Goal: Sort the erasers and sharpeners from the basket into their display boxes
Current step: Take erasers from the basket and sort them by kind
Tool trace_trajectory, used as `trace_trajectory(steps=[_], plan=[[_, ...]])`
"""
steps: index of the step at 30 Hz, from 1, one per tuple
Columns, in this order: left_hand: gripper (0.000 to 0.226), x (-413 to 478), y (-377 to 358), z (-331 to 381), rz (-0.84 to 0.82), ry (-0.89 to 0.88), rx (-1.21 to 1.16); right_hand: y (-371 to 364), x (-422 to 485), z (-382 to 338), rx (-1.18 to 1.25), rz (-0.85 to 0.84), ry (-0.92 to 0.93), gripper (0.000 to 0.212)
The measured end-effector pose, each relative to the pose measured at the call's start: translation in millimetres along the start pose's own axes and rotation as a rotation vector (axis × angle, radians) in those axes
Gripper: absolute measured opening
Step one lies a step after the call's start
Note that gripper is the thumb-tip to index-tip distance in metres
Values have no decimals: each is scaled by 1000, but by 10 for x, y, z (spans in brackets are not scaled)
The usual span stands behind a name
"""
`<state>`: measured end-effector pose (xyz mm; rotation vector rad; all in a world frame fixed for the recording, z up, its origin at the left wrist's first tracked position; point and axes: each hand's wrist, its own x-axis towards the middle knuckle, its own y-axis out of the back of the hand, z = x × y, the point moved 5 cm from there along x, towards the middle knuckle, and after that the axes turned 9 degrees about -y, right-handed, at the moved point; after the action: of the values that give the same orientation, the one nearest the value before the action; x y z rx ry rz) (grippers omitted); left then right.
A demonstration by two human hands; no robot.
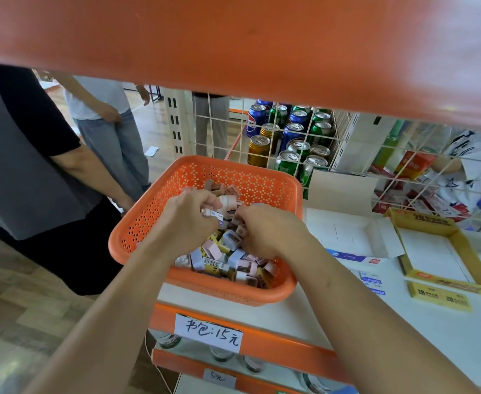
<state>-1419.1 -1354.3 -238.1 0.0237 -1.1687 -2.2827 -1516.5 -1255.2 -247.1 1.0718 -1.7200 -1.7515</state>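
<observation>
Head view looks down on both hands inside the orange basket (145, 220), which sits at the left end of a white shelf (404, 331); the left hand (188, 220) has its fingers curled round a few small pieces, a white-and-blue wrapped eraser (216, 215) poking out between them; the right hand (267, 231) is knuckles-up, its fingers bent down into the pile of erasers and sharpeners (228, 260), and whether they grip anything cannot be told; an open white box (344, 231) lies just right of the basket, and a yellow display box (472, 260) beyond that; drink cans (293, 135) stand behind the basket; a handwritten price label (209, 332) is stuck on the shelf's orange front edge.
</observation>
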Motion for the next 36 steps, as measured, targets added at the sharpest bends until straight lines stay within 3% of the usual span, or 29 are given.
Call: trace_trajectory(steps=[3, 7, 14, 19, 24, 27, 31, 36], plan=[[27, 2, 19, -9, 20, 16, -8, -6, 26, 5, -2, -9, -33, 58], [26, -8, 24, 7, 4, 19, -15, 74, 48, 5, 107, -40, -10, 44], [25, -11, 18, 14, -7, 36, -31, 176, 21, 83, 306, -82, 39, 46], [26, -13, 60, 99, 38, -12, -100, 312, -71, 261, 835, 62, -15, 39], [21, -71, 166, 331, 132, -49, -203, 351, -304, 518, 1154, 201, -113, 27], [16, -90, 117, 617, 166, -125, -285, 352, -467, 780, 1318, 228, -150, 25], [8, -169, -243, 1139, 50, -296, -400, 269, -820, 1272, 1506, 279, -154, 31], [8, -283, -859, 1646, 3, -423, -406, -14, -1333, 1843, 1526, 333, -297, 19]])
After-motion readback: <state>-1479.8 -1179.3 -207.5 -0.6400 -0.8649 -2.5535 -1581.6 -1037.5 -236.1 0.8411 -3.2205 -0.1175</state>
